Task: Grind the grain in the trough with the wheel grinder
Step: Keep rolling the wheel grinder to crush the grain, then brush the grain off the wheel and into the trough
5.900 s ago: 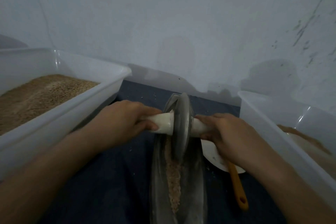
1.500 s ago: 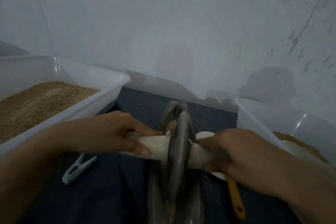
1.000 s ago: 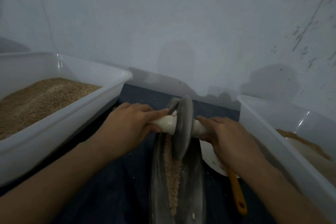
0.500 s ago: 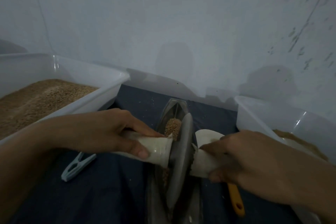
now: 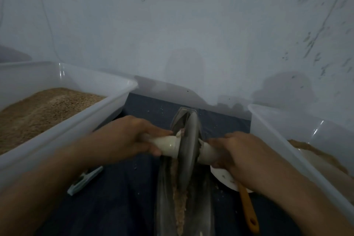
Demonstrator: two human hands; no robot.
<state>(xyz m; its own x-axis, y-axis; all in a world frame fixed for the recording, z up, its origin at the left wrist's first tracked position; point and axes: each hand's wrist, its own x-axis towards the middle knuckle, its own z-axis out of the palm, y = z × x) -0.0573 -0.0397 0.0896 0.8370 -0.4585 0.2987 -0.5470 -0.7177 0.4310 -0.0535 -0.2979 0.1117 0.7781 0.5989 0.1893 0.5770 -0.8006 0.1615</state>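
A narrow metal trough [image 5: 206, 203] runs away from me down the middle of the dark cloth. A line of crushed grain [image 5: 180, 205] lies along its bottom. The grey wheel grinder [image 5: 188, 151] stands on edge near the trough's far end, with a white handle on each side. My left hand [image 5: 126, 138] grips the left handle. My right hand [image 5: 239, 153] grips the right handle.
A white tub [image 5: 63, 130] of brown grain stands to the left. Another white tub [image 5: 287, 140] with brown meal stands to the right. A white scoop with an orange handle [image 5: 248, 209] lies right of the trough. A pale blue clothes peg [image 5: 84, 180] lies to the left. The wall is close behind.
The wheel has rolled from the trough's near part to its far end, both hands moving away from me with it. The grain now shows as a line behind the wheel.
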